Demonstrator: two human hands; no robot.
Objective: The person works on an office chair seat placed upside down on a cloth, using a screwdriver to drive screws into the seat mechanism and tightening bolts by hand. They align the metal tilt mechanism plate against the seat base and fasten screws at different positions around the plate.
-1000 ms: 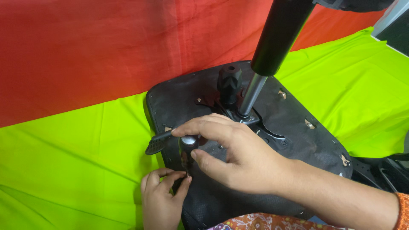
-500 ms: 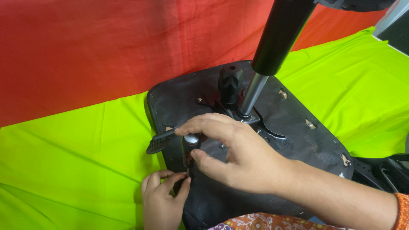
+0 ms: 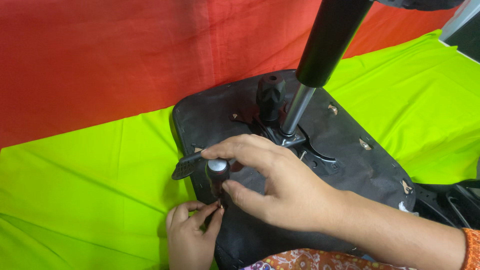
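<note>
The screwdriver (image 3: pixel 217 176) tip is hidden between the hands' fingers (image 3: pixel 212 218).

bright, even light | soft shadows | sharp focus | no glare

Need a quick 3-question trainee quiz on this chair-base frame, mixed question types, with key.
1. True or false: the right hand grips the screwdriver handle from above.
2. What does the left hand pinch at the screwdriver's tip? A) a small screw B) the black lever paddle C) the ribbed knob
3. Which cloth does the upturned seat underside lie on: the green cloth or the red cloth?

Key: 1 true; 2 A; 3 green; the red one hangs behind.
</note>
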